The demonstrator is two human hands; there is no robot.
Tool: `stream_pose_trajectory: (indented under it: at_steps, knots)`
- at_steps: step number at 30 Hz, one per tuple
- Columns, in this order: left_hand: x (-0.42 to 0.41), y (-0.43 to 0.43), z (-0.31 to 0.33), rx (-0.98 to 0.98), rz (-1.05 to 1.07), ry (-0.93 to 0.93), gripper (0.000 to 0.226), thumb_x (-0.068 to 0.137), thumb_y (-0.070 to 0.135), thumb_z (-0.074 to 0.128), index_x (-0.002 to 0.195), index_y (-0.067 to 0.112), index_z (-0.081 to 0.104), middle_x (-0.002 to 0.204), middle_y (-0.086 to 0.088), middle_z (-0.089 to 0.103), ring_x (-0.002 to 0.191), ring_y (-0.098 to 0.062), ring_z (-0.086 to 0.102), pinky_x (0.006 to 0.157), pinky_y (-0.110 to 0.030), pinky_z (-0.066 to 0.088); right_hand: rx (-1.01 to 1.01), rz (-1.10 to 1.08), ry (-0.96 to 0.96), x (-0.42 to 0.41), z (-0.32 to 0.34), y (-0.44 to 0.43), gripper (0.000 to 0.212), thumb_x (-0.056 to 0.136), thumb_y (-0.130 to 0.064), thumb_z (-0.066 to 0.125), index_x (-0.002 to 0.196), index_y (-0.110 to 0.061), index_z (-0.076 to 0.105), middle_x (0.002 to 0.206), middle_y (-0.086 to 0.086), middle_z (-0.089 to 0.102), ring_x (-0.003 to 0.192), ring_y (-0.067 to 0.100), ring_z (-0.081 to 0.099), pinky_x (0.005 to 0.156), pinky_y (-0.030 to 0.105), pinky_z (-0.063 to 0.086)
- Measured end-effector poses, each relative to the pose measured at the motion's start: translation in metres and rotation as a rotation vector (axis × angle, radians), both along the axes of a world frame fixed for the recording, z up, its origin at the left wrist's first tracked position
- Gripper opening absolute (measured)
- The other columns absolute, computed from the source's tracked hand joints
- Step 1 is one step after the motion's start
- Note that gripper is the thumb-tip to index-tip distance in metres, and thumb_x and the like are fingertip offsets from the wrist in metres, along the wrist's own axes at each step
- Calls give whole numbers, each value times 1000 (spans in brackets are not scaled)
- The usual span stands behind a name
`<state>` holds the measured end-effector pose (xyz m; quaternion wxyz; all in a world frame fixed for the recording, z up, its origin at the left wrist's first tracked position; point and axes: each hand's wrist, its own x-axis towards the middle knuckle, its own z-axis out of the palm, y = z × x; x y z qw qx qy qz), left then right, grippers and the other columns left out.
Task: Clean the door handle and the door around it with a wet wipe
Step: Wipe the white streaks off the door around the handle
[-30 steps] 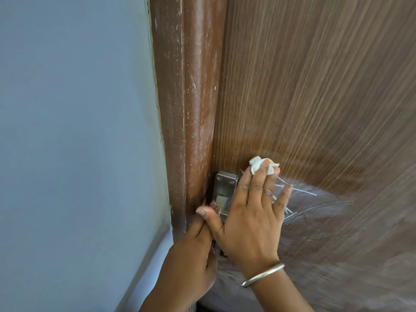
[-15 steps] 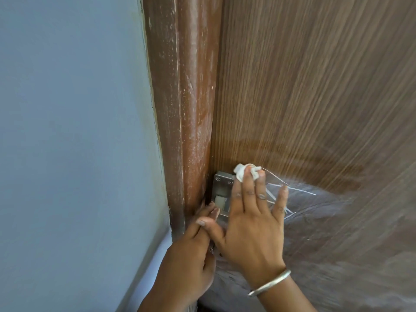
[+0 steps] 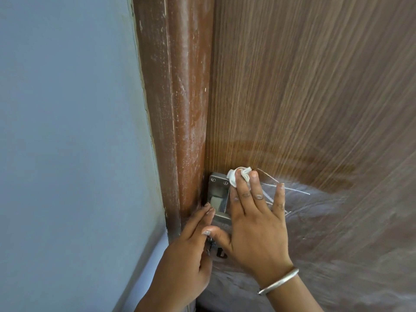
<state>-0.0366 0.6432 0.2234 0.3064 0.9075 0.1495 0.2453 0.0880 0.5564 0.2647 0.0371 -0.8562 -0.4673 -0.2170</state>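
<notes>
A brown wood-grain door [image 3: 304, 97] fills the right side, its lower part covered by cloudy plastic film. A steel handle plate [image 3: 218, 190] sits at the door's left edge beside the frame. My right hand [image 3: 254, 224] lies flat on the door and presses a crumpled white wet wipe [image 3: 238, 179] under its fingertips, at the plate's upper right corner. My left hand [image 3: 186, 260] rests below the plate with its fingers touching the plate's lower left edge. The handle's lever is hidden behind both hands.
A reddish-brown door frame [image 3: 180, 109] with whitish scuffs runs vertically left of the door. A pale blue wall [image 3: 67, 131] fills the left side. The plastic film [image 3: 337, 233] is torn with white creases near my right fingers. A metal bangle [image 3: 279, 281] circles my right wrist.
My right hand has slid the wipe left, from the door face above the film onto the plate's upper right corner. My left hand has stayed by the plate's lower edge.
</notes>
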Motion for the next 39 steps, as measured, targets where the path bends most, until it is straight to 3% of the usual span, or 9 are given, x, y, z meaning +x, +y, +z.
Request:
stream_pose_trajectory:
  at_steps: [5, 8, 13, 19, 25, 30, 33, 36, 39]
  knots:
    - [1, 1, -2, -48, 4, 69, 89, 82, 9, 55, 134, 53, -2, 145, 41, -3, 102, 3, 53, 67, -2, 40, 48, -90, -13, 12, -10, -19, 91, 84, -74, 18, 132, -3, 49, 148, 11, 29, 140, 32, 21, 110, 60, 1]
    - [2, 1, -3, -57, 7, 77, 92, 80, 7, 56, 133, 57, -1, 145, 42, -1, 80, 6, 51, 60, 0, 35, 120, -184, 16, 17, -17, -30, 96, 84, -75, 15, 137, 1, 41, 149, 16, 24, 143, 31, 9, 112, 58, -3]
    - [3, 1, -4, -46, 11, 64, 96, 80, 8, 58, 133, 55, -6, 145, 42, -5, 102, 10, 49, 70, -13, 51, 157, -183, 1, 13, -17, -19, 105, 81, -79, 14, 138, 9, 25, 147, 30, 20, 142, 37, 4, 113, 55, -2]
    - [4, 5, -5, -46, 11, 34, 83, 80, 6, 63, 139, 42, 16, 149, 31, 10, 120, 7, 39, 79, -21, 55, 84, -15, -82, 10, -6, 8, 102, 81, -79, 12, 141, 3, 16, 152, 23, 12, 144, 33, 4, 113, 58, 5]
    - [4, 4, -4, -75, 15, 91, 90, 79, 5, 61, 139, 47, 9, 145, 41, 1, 80, 6, 56, 65, -24, 53, 214, -193, -51, 16, -8, -10, 102, 82, -78, 12, 142, 3, 23, 150, 22, 11, 143, 35, 4, 112, 58, 0]
    - [4, 3, -4, -84, 23, 110, 93, 80, 5, 59, 136, 52, 2, 145, 42, -2, 82, 8, 54, 65, -21, 52, 336, -354, -8, 23, -14, -28, 101, 82, -75, 18, 140, 8, 25, 149, 31, 15, 141, 38, -1, 112, 57, -2]
    - [5, 2, -3, -88, 25, 109, 91, 80, 5, 59, 137, 49, 3, 147, 37, 1, 81, 7, 56, 65, -22, 52, 284, -283, 0, 19, -17, -21, 103, 82, -76, 17, 139, 8, 28, 147, 31, 18, 141, 40, 2, 112, 57, 1]
    - [5, 3, -3, -74, 20, 101, 90, 81, 6, 59, 136, 49, 3, 148, 34, 3, 96, 14, 47, 70, -19, 52, 135, -131, -41, 15, -27, -14, 100, 82, -78, 17, 140, 3, 29, 150, 23, 17, 141, 38, 9, 111, 58, 6]
    - [5, 2, -2, -69, 18, 115, 90, 81, 6, 58, 136, 49, 2, 148, 35, 2, 85, 12, 51, 65, -15, 51, 162, -150, -35, 19, -32, -19, 96, 84, -76, 16, 142, 1, 23, 151, 20, 16, 143, 32, 6, 111, 58, 1]
